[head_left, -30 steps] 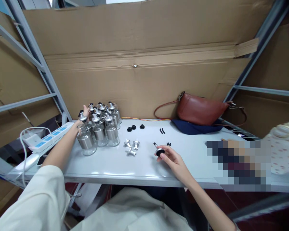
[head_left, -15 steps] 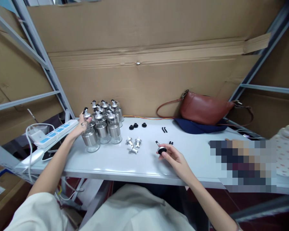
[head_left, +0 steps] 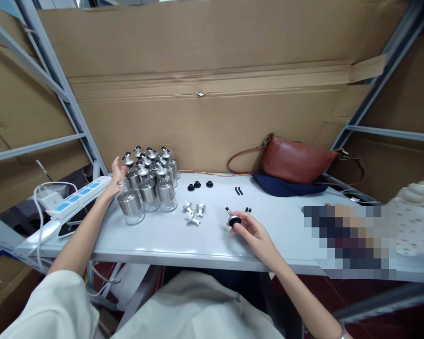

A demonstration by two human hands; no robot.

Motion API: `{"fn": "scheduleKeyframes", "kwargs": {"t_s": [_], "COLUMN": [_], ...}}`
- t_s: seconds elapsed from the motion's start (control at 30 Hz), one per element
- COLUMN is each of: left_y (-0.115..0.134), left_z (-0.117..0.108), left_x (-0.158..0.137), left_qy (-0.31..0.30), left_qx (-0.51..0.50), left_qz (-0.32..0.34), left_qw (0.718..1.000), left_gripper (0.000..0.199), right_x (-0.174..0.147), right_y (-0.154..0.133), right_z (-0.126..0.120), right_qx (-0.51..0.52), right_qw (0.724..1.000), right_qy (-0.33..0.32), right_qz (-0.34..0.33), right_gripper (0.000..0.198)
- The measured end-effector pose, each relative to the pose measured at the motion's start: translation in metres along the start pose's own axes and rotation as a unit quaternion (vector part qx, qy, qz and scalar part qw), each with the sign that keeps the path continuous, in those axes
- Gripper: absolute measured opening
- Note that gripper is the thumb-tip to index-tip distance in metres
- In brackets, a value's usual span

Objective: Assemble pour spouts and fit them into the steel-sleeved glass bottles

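Note:
My left hand (head_left: 118, 172) is open, its fingers spread at the left edge of a group of glass bottles with steel bands. Just in front of it stands a bottle (head_left: 130, 205) with a bare glass neck. Beside the fingers, a pourer spout (head_left: 128, 159) tops a bottle in the row behind. Over the table's front half, my right hand (head_left: 253, 231) pinches another pourer spout (head_left: 234, 220), its black rubber base facing me. Several loose white-and-silver spout pieces (head_left: 194, 212) lie between the bottles and that hand.
Black stoppers (head_left: 197, 184) and small black caps (head_left: 239, 190) lie on the white table (head_left: 183, 245). A brown bag (head_left: 297, 160) rests on a dark blue cap (head_left: 286, 186) at the back right. At left sits a power strip (head_left: 81, 195) with cables.
My left hand has let go of the spout-topped bottle at the left of the group and opened. My right hand still holds the pourer spout, nearly unmoved. The view has shifted slightly.

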State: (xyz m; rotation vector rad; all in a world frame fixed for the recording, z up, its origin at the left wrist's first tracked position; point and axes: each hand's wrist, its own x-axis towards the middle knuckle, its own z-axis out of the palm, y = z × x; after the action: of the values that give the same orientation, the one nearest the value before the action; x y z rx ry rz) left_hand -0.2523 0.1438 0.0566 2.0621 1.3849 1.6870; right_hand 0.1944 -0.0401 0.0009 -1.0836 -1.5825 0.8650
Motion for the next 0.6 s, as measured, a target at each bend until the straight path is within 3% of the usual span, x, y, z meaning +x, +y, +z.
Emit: {"fn": "scheduleKeyframes", "kwargs": {"t_s": [0.1, 0.13, 0.17, 0.23, 0.4, 0.6], "left_y": [0.034, 0.049, 0.064, 0.093, 0.132, 0.170], "left_z": [-0.010, -0.012, -0.013, -0.012, 0.003, 0.034], "left_x": [-0.023, -0.033, -0.043, -0.063, -0.095, -0.116], "left_qy": [0.073, 0.081, 0.061, -0.037, -0.011, -0.110], "left_qx": [-0.056, -0.121, -0.169, -0.191, -0.192, -0.251], "left_qz": [-0.030, -0.038, -0.052, -0.100, -0.124, -0.087], "left_qw": [0.995, 0.989, 0.982, 0.976, 0.974, 0.958], "left_gripper": [0.071, 0.070, 0.068, 0.055, 0.035, 0.021], "right_x": [0.000, 0.000, 0.000, 0.000, -0.001, -0.002], "right_y": [-0.001, -0.001, -0.001, 0.001, 0.004, 0.001], "right_z": [0.000, -0.001, -0.001, 0.000, 0.000, 0.000], "right_qx": [-0.001, -0.001, -0.002, -0.001, 0.020, 0.028], "right_qw": [1.000, 1.000, 1.000, 1.000, 1.000, 1.000], "right_qy": [0.000, -0.001, -0.001, 0.003, 0.008, 0.011], "right_qz": [-0.004, -0.005, -0.005, -0.004, 0.005, -0.001], "right_gripper": [0.035, 0.034, 0.034, 0.034, 0.035, 0.033]}}
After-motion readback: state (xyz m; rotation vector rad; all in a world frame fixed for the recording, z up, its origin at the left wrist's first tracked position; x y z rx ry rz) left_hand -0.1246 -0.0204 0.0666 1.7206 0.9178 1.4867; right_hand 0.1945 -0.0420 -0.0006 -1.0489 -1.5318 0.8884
